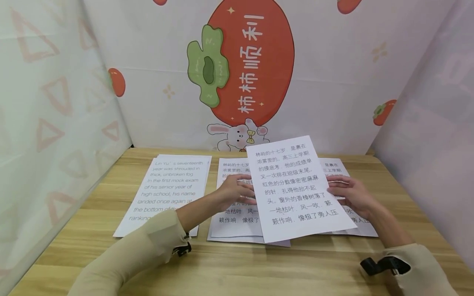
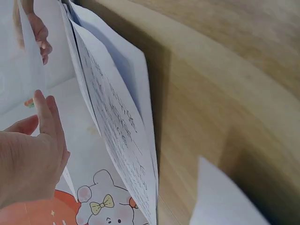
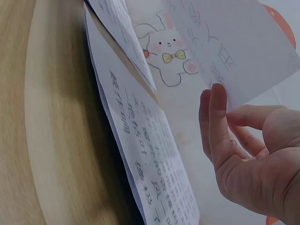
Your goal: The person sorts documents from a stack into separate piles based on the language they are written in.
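A white sheet of paper (image 1: pixel 292 189) printed with Chinese text is held up, tilted, over the middle of the table. My right hand (image 1: pixel 353 195) pinches its right edge between thumb and fingers, as the right wrist view shows with the sheet (image 3: pixel 243 51) between them. At the opposite edge is my left hand (image 1: pixel 235 191), its fingers extended and their tips right at the sheet; the thumb stands apart in the left wrist view. Below lie a middle stack of Chinese-text sheets (image 1: pixel 231 226) and a right-hand stack (image 1: pixel 364 228), both partly hidden by the raised sheet.
Sheets with English text (image 1: pixel 170 185) lie on the left of the wooden table (image 1: pixel 229 267), partly covered by my left sleeve (image 1: pixel 144 246). A white backdrop (image 1: pixel 333 82) with a large persimmon print stands behind the table, with pale side walls at both sides.
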`<state>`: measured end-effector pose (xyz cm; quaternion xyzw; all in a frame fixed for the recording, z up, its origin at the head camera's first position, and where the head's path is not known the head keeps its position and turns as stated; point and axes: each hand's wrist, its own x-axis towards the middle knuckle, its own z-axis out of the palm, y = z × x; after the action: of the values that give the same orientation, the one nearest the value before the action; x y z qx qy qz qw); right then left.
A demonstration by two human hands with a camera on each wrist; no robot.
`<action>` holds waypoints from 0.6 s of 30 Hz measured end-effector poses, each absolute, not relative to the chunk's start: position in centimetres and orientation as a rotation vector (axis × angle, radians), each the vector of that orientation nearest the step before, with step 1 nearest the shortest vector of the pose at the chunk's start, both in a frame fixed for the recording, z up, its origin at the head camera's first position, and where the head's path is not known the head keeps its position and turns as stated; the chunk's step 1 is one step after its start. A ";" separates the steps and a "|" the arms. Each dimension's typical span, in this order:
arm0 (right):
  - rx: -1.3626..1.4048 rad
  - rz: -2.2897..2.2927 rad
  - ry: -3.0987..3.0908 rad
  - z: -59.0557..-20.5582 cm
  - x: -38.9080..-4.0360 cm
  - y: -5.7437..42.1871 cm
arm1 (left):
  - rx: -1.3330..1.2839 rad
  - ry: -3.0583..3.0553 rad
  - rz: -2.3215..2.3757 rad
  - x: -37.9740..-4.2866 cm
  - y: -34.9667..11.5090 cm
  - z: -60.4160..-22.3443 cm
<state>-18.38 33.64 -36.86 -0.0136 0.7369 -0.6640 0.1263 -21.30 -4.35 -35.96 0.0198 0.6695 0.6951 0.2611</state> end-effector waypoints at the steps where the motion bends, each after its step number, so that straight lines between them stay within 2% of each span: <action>1: -0.041 -1.944 2.136 -36.9 -18.4 33.9 | 0.054 1.811 1.879 -21.3 -4.2 -36.0; 18: -0.184 -2.053 1.991 -38.0 -18.1 38.3 | 0.180 1.736 1.833 -21.2 -0.8 -36.2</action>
<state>-18.11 38.29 -37.97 -0.0634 0.6881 -0.7096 0.1378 -21.25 -0.77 -36.21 0.0680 0.6543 0.6906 0.3005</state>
